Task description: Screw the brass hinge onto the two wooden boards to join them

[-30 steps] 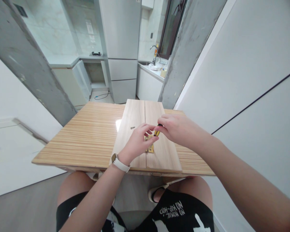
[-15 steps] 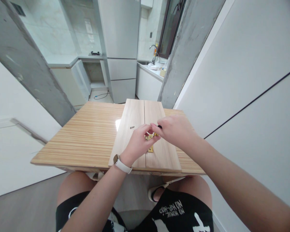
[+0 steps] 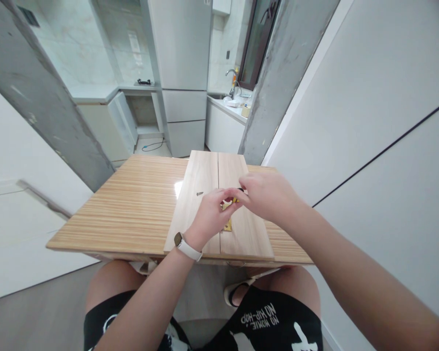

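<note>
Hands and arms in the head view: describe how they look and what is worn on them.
Both arms are bare, with no sleeves and no gloves. The left hand has a watch at the wrist, with a white band and a dark square face. The right hand and its forearm carry nothing: no watch and no ring that can be seen.

The black shorts (image 3: 263,317) read "NO HOME, NO HIP-HOP" (upside down).

Home kitchen: fridge (image 3: 181,58), sink tap (image 3: 234,80), counter (image 3: 227,109).
</note>
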### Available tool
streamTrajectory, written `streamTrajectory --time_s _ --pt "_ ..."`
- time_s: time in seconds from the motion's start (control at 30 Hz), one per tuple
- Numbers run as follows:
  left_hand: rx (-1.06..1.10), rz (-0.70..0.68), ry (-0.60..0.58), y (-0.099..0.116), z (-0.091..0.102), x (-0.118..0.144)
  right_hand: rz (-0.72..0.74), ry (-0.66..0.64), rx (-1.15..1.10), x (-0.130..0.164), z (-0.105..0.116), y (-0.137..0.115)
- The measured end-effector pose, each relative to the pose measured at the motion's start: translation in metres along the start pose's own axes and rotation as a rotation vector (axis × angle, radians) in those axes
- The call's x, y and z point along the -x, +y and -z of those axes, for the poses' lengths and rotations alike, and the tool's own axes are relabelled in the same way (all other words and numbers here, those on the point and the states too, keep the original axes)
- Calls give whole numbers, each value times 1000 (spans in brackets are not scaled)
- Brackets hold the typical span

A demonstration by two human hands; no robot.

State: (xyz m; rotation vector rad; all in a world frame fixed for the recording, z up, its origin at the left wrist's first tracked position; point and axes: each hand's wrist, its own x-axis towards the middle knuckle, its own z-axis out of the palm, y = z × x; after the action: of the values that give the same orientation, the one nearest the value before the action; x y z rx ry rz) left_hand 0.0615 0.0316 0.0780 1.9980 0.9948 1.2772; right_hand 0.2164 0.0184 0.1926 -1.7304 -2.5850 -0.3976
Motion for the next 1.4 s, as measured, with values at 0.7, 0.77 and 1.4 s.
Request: streamTrajectory --time_s 0.7,0.77,1.4 --pt "108 55 -174 -5 13 -4 311 -22 -226 -5 -8 26" --pt "120 73 -164 -4 13 -4 299 -19 -190 -4 -8 24" --pt "62 31 -127 -3 13 0 258 32 -53 -2 -10 18"
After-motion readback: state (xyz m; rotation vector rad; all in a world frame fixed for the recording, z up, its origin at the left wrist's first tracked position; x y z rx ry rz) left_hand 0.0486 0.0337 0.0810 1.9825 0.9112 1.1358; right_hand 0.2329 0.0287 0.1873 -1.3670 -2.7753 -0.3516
